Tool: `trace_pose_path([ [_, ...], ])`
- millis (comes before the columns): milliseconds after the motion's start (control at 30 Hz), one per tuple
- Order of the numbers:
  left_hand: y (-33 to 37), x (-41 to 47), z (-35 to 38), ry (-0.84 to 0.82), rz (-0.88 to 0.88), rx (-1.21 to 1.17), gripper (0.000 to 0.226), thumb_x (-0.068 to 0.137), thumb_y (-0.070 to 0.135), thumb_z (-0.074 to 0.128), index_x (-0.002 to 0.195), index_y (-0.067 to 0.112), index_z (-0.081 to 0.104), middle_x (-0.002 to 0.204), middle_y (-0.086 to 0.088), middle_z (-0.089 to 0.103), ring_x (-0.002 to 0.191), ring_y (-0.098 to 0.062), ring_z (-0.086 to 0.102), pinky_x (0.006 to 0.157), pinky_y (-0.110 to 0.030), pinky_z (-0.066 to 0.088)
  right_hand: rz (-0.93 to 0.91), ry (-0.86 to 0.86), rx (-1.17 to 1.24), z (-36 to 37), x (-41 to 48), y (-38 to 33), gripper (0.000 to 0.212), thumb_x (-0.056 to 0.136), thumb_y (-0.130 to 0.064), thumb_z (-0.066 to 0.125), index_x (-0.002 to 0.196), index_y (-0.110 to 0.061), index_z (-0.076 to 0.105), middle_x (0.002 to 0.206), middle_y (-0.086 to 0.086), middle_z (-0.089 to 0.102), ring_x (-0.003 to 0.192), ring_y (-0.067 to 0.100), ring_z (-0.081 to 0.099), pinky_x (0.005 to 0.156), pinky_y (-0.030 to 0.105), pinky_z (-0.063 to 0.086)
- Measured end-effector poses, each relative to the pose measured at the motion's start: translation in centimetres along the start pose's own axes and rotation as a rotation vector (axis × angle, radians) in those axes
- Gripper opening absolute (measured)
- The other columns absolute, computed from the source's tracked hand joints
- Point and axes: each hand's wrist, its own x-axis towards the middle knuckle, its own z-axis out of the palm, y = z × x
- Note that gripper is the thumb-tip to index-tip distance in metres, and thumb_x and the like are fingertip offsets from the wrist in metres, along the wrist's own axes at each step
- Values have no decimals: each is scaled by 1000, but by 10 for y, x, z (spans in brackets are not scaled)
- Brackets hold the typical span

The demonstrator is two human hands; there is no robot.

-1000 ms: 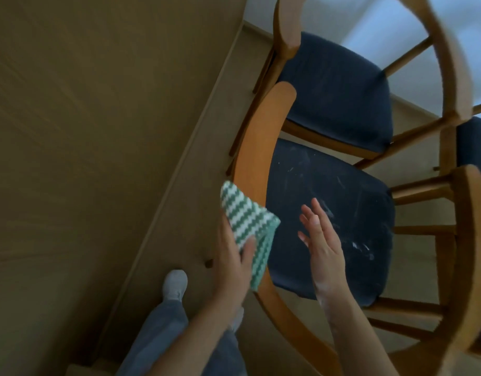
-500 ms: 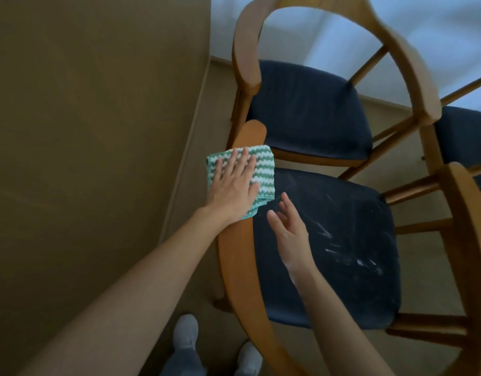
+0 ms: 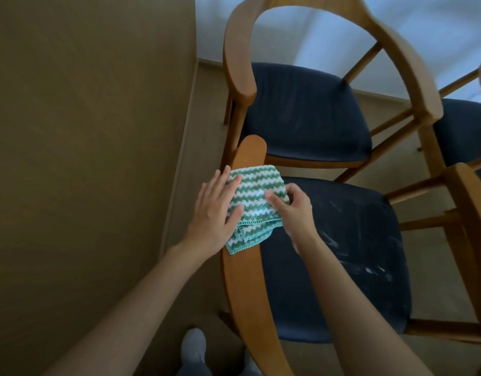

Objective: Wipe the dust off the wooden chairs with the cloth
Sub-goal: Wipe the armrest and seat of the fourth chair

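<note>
A green and white zigzag cloth [image 3: 251, 202] lies folded over the curved wooden armrest [image 3: 244, 280] of the nearest chair. My left hand [image 3: 216, 213] rests flat on the cloth's left side with straight fingers. My right hand [image 3: 291, 210] pinches the cloth's right edge, thumb on top. The near chair's dark blue seat [image 3: 342, 253] carries white dust streaks. A second wooden chair [image 3: 301, 112] with a dark blue seat stands just beyond it.
A tan wall [image 3: 84, 158] runs close along the left, with a narrow strip of floor [image 3: 190, 164] between it and the chairs. A third chair's seat [image 3: 464, 131] shows at the right edge. My feet in grey socks [image 3: 193, 348] stand below the armrest.
My right hand has moved left from above the seat and taken hold of the cloth's right edge. My left hand has slid toward the cloth's left side, uncovering most of it.
</note>
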Motion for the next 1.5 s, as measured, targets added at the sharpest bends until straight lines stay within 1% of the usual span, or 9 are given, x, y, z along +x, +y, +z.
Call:
trace_pose_path([
  [200,7,18,3,-3,-15,-12,58,95,42,25,149,21,17,158,3,6,140,-5,-6,115,-30,-5,-78,1,-37,-49,10,-3,13,89,-12,62,87,-15,50,93,1,64,77,11,66,63,26,56],
  [400,19,66,9,-52,-35,211,53,101,36,29,150,20,15,159,1,3,145,-17,-7,116,-35,-6,-34,-112,41,-93,34,7,13,88,-8,60,92,-16,51,92,-3,67,81,15,67,67,31,57],
  [833,22,99,22,12,-27,438,59,94,39,21,150,21,15,158,-1,10,146,-18,4,116,-37,5,187,-694,-7,-85,113,48,11,86,-10,61,94,-14,53,91,2,66,79,18,66,68,29,53],
  [933,22,99,22,17,-27,433,62,92,43,16,150,21,16,158,-1,12,146,-17,5,115,-36,6,119,-623,-174,-60,149,75,10,91,-11,60,89,-19,54,93,0,65,80,17,65,76,36,54],
  [1033,22,100,21,17,-32,424,62,91,44,15,150,22,16,158,0,12,146,-16,4,115,-36,5,-13,-329,-598,-44,175,100,11,90,-22,62,100,-25,59,101,-3,63,91,18,62,84,43,50],
  [1133,22,100,22,17,-29,417,61,92,43,16,150,22,17,158,-1,13,146,-17,5,114,-36,6,-244,-89,-991,-38,167,115,44,91,-23,58,134,-16,49,135,8,49,124,25,46,105,40,32],
  [1233,23,100,22,19,-31,417,61,92,43,17,150,22,18,158,-1,13,146,-17,6,114,-37,7,-369,-224,-1048,-25,134,122,67,93,-49,42,148,-15,26,156,9,18,145,25,16,116,41,7],
  [1367,23,100,22,19,-34,412,62,92,43,16,150,23,17,158,0,13,146,-16,4,114,-36,7,-277,-398,-1285,-4,107,148,95,76,-75,18,144,-21,-22,147,3,-31,137,23,-30,112,42,-18],
  [1500,22,100,22,21,-30,399,61,92,43,18,150,23,17,158,0,12,145,-15,4,114,-34,6,-268,-297,-1176,1,117,159,89,82,-72,30,145,-29,-17,148,-7,-27,138,17,-26,112,40,-18],
])
